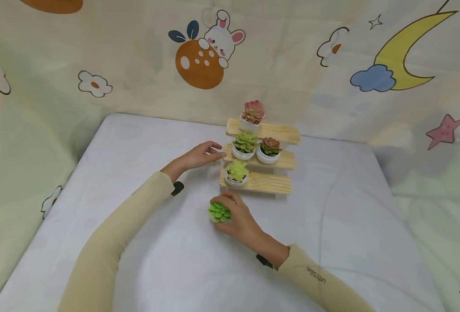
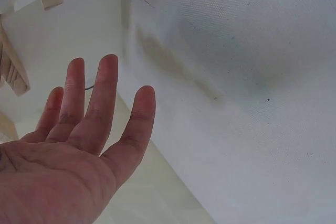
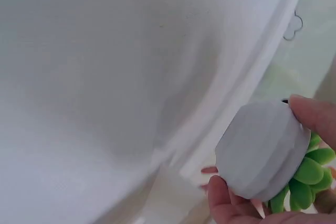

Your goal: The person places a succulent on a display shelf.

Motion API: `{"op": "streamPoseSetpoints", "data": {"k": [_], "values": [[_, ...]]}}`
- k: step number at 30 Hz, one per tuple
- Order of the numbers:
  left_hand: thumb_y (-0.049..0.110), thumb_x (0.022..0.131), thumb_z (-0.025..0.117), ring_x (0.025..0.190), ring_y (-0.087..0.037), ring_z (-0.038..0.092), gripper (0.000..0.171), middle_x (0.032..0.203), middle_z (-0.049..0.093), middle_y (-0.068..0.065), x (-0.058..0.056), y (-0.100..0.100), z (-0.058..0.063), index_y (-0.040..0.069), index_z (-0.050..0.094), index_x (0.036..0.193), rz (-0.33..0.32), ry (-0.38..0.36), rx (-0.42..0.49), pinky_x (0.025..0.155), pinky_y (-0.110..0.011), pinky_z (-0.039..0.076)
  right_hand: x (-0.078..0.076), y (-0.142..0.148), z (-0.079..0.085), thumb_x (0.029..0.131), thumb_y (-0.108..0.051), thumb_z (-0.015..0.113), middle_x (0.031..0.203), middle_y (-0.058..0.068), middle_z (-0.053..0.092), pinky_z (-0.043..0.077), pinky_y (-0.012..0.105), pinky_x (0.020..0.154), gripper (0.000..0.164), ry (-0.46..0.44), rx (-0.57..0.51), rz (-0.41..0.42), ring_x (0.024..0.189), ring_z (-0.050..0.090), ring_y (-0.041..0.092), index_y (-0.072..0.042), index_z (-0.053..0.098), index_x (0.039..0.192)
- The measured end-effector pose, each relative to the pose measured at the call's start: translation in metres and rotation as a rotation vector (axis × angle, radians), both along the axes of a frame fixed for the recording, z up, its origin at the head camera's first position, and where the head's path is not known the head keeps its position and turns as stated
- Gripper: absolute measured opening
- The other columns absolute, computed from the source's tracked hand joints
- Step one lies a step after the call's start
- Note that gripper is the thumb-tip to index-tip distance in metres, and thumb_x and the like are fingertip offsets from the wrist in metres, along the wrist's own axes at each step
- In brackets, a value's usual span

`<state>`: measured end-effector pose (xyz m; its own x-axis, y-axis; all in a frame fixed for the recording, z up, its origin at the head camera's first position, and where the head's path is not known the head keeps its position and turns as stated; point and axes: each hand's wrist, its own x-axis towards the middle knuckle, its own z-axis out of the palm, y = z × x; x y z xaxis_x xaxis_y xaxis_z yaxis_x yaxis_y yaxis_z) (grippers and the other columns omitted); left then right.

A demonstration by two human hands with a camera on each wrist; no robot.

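Observation:
My right hand [image 1: 241, 220] grips a small potted succulent [image 1: 219, 212] with bright green leaves, in front of a stepped wooden stand. In the right wrist view its faceted white pot [image 3: 260, 150] is pinched between thumb and fingers. My left hand [image 1: 199, 157] reaches to the left end of the middle shelf [image 1: 287, 160], beside a green succulent [image 1: 245, 143] in a round white pot. Whether its fingertips touch the wood cannot be told. Its fingers [image 2: 107, 82] are spread and hold nothing in the left wrist view.
A yellow-green succulent [image 1: 237, 171] stands on the bottom shelf [image 1: 269, 183]. A reddish one [image 1: 270, 147] shares the middle shelf. On the top shelf [image 1: 280, 132] is a pink succulent [image 1: 253, 113] in a square pot. White cloth [image 1: 331, 242] covers the table; printed curtains [image 1: 144, 56] surround it.

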<state>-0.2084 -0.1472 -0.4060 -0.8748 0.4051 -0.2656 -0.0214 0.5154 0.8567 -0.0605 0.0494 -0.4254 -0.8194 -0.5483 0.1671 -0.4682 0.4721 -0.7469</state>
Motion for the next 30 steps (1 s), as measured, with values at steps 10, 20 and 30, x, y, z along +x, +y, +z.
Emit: {"op": "streamPoseSetpoints", "data": {"k": [10,20,30], "values": [[0.040,0.100,0.055,0.122,-0.031,0.055,0.059,0.136,0.051,-0.019,-0.007,0.004,-0.001,0.005,0.039,0.145,0.004,-0.031,0.020,0.104,-0.047,0.041,0.012,0.070,0.012,0.069,0.002,0.086,0.122,0.009,0.055,0.053,0.039,0.084,0.056,0.185,-0.088,-0.112,0.111,0.056,0.025,-0.014,0.065,0.119],[0.042,0.099,0.055,0.120,-0.032,0.057,0.060,0.134,0.053,-0.019,0.004,-0.009,-0.006,0.006,0.039,0.145,0.038,-0.057,0.013,0.104,-0.049,0.040,-0.021,0.105,0.023,0.069,0.000,0.087,0.124,0.014,0.055,0.051,0.050,0.087,0.057,0.201,-0.122,-0.310,0.114,0.055,0.027,-0.009,0.065,0.120],[0.041,0.100,0.054,0.123,-0.036,0.054,0.061,0.136,0.050,-0.023,0.000,0.001,-0.003,0.003,0.038,0.145,0.011,-0.053,0.058,0.107,-0.052,0.036,-0.047,0.093,0.018,0.073,-0.003,0.086,0.123,0.017,0.053,0.044,0.054,0.099,0.053,0.162,-0.082,-0.301,0.116,0.052,0.032,-0.005,0.064,0.121]]}}
